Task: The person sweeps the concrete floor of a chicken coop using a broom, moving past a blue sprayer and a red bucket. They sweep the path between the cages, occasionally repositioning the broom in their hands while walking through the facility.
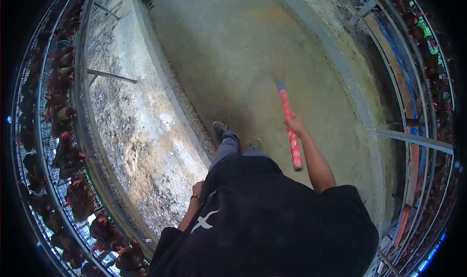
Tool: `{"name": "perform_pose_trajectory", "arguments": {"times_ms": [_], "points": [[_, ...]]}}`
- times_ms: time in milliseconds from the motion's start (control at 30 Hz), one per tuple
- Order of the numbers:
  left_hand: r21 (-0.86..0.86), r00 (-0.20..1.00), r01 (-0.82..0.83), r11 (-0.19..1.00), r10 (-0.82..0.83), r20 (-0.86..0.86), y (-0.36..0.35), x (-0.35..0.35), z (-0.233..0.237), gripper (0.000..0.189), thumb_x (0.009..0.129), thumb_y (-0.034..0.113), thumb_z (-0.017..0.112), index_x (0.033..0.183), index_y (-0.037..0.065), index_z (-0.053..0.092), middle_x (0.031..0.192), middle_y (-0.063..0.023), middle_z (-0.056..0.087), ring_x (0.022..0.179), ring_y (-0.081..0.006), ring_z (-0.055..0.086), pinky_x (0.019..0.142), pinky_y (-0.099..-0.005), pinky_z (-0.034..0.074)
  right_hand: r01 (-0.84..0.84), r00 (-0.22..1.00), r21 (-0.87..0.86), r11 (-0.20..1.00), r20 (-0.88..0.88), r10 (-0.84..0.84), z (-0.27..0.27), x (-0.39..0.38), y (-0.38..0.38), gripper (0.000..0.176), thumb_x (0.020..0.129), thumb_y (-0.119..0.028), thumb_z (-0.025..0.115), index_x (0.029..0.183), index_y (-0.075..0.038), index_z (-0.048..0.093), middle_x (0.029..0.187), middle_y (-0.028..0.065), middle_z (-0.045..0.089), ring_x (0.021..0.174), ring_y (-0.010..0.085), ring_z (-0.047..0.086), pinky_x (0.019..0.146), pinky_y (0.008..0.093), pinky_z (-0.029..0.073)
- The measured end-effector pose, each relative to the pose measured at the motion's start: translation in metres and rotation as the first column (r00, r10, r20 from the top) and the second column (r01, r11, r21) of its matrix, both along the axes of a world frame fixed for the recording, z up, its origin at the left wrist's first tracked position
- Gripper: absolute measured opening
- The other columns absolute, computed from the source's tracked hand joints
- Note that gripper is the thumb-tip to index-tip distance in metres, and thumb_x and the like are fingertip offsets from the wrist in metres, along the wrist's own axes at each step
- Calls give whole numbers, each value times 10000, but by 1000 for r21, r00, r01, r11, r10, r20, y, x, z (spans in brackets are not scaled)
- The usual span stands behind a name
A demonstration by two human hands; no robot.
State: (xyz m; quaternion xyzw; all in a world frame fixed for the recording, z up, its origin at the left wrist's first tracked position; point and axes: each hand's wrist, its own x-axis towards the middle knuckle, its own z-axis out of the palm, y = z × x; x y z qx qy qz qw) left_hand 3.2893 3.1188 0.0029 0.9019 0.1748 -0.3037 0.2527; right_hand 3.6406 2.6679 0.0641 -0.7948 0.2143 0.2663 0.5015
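My right hand (295, 124) is wrapped round the red-and-white patterned handle of a broom (295, 148), out in front of my right side. The handle slants away from me, with a grey band at its far end. Brownish bristles seem to fan out beyond that band, blurred against the floor. By my left thigh hangs my left hand (198, 188), fingers curled in, with a bracelet at the wrist. I see nothing in it, and part of it is hidden against my dark shirt.
I stand on a damp concrete walkway (233, 48) with raised kerbs on both sides. To the left lies a ledge (151, 111) caked with droppings, below wire cages of brown hens (80, 199). More cages and a metal crossbar (413, 138) line the right.
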Motion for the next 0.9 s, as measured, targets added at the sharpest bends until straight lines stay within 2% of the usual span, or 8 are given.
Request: {"name": "perform_pose_trajectory", "arguments": {"times_ms": [133, 367, 400, 433, 500, 600, 700, 900], "points": [[-106, 1000, 9, 994, -6, 31, -2, 29, -7, 235, 799, 203, 447, 909, 56, 593, 860, -131, 609, 833, -298, 574, 726, -360, 459, -149, 947, 362, 920, -216, 238, 17, -58, 56, 182, 682, -117, 586, 812, 7, 619, 594, 55, 564, 451, 131, 528, 425, 274, 431], [-90, 938, 156, 984, -119, 325, 29, 114, -5, 209, 763, 215, 485, 879, 86, 601, 852, -126, 610, 830, -278, 575, 707, -373, 463, -84, 941, 46, 995, -325, 94, -63, -19, -17, 164, 678, -100, 603, 796, 7, 640, 579, 75, 583, 445, 156, 544, 452, 281, 464], [80, 918, 254, 964, -266, 293, 48, 106, -66, 217, 761, 180, 479, 905, 73, 600, 866, -113, 614, 819, -239, 590, 716, -341, 469, -39, 966, 37, 999, -255, 48, -47, 2, -37, 162, 687, -137, 587, 760, -1, 635, 568, 85, 582, 443, 173, 550, 451, 293, 464], [-167, 975, -16, 986, 52, 217, 58, 116, -62, 230, 788, 134, 454, 955, 48, 585, 859, -110, 617, 805, -223, 603, 687, -335, 486, -10, 968, -14, 1000, -252, 6, -55, 26, -60, 134, 624, -128, 639, 621, 3, 610, 535, 90, 568, 446, 160, 551, 437, 298, 456], [-687, 671, -612, 390, 717, -190, 72, 134, -73, 247, 821, 102, 420, 1008, 19, 558, 843, -117, 610, 795, -222, 607, 648, -342, 498, 92, 965, -160, 983, -228, -127, -54, 63, -84, 105, 637, -112, 599, 602, -18, 568, 522, 78, 539, 424, 161, 524, 419, 297, 433], [-645, 658, -662, 382, 708, -257, 85, 185, -29, 246, 831, 130, 423, 1004, 3, 542, 821, -127, 597, 751, -229, 607, 598, -337, 498, 545, 824, 260, 797, -341, -452, -3, 92, -54, 82, 651, -82, 545, 592, -42, 505, 504, 54, 480, 408, 157, 476, 401, 288, 396], [-666, 728, -587, 460, 660, -186, 102, 212, -40, 238, 809, 156, 445, 969, 13, 549, 812, -109, 599, 699, -207, 605, 573, -301, 480, 599, 799, 274, 753, -268, -538, 9, 109, 0, 75, 657, -87, 516, 656, -77, 442, 483, 15, 430, 365, 137, 429, 375, 259, 394], [-394, 379, -901, 181, 771, -512, 119, 288, -3, 201, 779, 182, 494, 939, 78, 558, 806, -74, 600, 672, -208, 599, 574, -332, 428, 89, 939, 280, 956, -344, 13, 64, 114, 80, 204, 641, -41, 538, 839, -27, 492, 546, 31, 468, 400, 129, 464, 377, 250, 402]]}}
